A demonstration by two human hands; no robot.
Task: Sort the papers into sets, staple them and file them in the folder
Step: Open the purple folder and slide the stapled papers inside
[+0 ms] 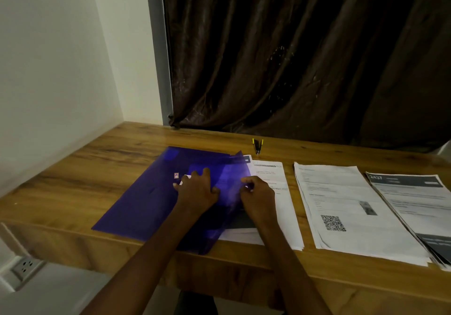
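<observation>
On the wooden desk (73, 168), far to the left, lies our see-through purple folder (146, 204). Its top flap (229, 185) is lifted a little on the right side. Our left hand (197, 190) presses flat on the folder, fingers spread and mostly straight, so it holds nothing. We think this hand must keep the folder from sliding. Next comes our right hand (256, 192). Its fingers are curled and seem to pinch the edge of the flap, but it is a bit blurry. Under the flap sits a set of papers (273, 175), partly inside and partly sticking out. We think the job now is to slip this set all the way in. We should lift the flap high, push the papers in straight, and not bend the corners. Behind the papers rests a small black and yellow stapler (257, 146). Further right wait a white stack with a square code (341, 207) and a stack with dark headers (415, 200), touching each other.
</observation>
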